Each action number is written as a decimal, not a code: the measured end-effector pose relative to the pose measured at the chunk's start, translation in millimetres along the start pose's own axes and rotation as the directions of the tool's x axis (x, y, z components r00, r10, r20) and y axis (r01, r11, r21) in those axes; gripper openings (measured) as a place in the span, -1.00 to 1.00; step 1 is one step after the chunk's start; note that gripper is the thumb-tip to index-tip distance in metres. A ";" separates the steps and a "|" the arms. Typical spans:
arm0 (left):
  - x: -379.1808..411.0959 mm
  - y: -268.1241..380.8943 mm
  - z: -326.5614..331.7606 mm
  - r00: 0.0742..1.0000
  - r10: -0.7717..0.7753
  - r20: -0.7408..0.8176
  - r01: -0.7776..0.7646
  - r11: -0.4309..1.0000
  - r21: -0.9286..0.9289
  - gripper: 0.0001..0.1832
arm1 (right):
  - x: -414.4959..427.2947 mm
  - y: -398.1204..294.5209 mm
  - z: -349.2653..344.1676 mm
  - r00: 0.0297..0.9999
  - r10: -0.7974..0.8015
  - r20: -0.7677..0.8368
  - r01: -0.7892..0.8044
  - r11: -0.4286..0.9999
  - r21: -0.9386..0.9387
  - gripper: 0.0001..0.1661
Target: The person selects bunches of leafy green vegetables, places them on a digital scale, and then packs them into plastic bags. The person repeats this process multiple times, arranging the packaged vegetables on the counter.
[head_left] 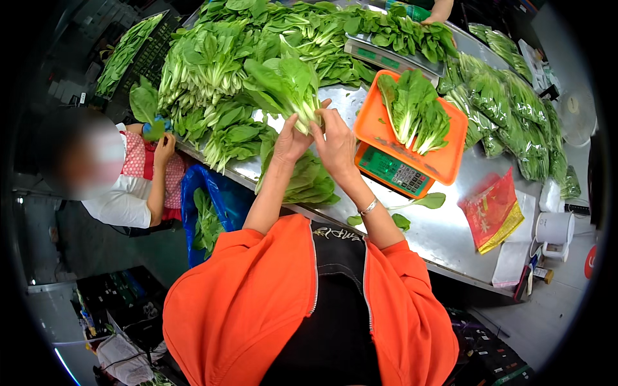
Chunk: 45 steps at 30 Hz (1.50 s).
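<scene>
Between both my hands is a head of leafy greens (294, 84), its pale stem end toward me and its leaves spread away. My left hand (292, 140) supports it at the base from the left. Fingers of my right hand (335, 140) pinch the stem end from the other side. Just right of my hands stands an orange digital scale (396, 171) with a lit display and keypad. Its orange tray (446, 166) holds several leafy heads (417, 111). Loose larger leaves (311, 181) lie on the metal table (333, 99), partly hidden below my forearms.
A big pile of greens (212, 58) covers the far left. A second scale (386, 58) bears greens near another person's hand (437, 12). Bagged greens (512, 106), a red plastic bag (492, 207) and a white mug (555, 227) are at right. A person (140, 178) sits left, beside a blue-lined bin (195, 183).
</scene>
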<state>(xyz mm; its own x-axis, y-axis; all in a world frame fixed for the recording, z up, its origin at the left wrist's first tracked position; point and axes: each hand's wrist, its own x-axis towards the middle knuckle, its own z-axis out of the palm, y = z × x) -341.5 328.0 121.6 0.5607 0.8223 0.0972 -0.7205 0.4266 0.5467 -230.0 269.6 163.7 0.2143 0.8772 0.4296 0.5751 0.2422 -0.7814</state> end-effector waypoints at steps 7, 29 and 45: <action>-4.0 -6.4 7.8 0.999 -0.012 0.031 0.014 0.998 -0.068 -0.19 | -15.4 0.4 3.3 0.986 -0.093 -0.140 0.110 0.987 0.119 -0.72; -14.3 -25.0 25.6 0.993 -0.016 0.120 0.045 0.969 -0.242 -0.48 | -28.6 17.5 -16.4 0.920 0.296 0.257 -0.362 0.391 0.846 -0.74; 14.4 -46.4 41.3 0.990 -0.085 -0.112 0.117 0.940 0.321 -0.58 | -106.9 49.5 -140.7 0.901 0.362 0.239 -0.400 0.906 0.137 -0.74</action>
<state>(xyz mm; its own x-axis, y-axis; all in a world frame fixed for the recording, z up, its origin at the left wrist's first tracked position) -283.2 304.5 131.9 0.5707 0.8200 -0.0437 -0.4806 0.3766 0.7920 -113.4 129.5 142.8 0.2122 0.9772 -0.0038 0.3271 -0.0747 -0.9420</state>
